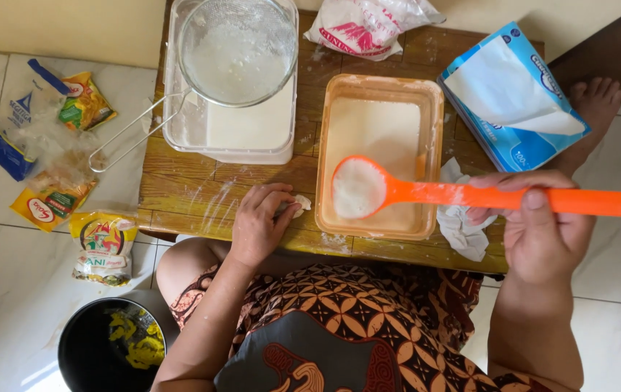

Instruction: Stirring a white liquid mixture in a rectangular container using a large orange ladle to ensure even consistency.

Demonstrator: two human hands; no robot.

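Observation:
My right hand (539, 225) grips the long handle of an orange ladle (463, 194). Its bowl, full of white batter, hovers over the lower left part of a pale orange rectangular tub (379, 86) of the same white batter. My left hand (261, 221) rests on the low wooden table (180, 192) just left of the tub, fingers pinched on a small lump of white dough (300, 203). A round wire sieve (238, 47) dusted with flour lies across a white rectangular tub (252, 154) at the back left.
A blue tissue pack (513, 94) sits at the table's right, crumpled tissue (459, 225) below it. A flour bag (368, 25) lies at the back. Several snack and seasoning packets (49, 145) litter the tiled floor on the left. A black pot (111, 348) stands beside my knee. A bare foot (593, 109) shows on the right.

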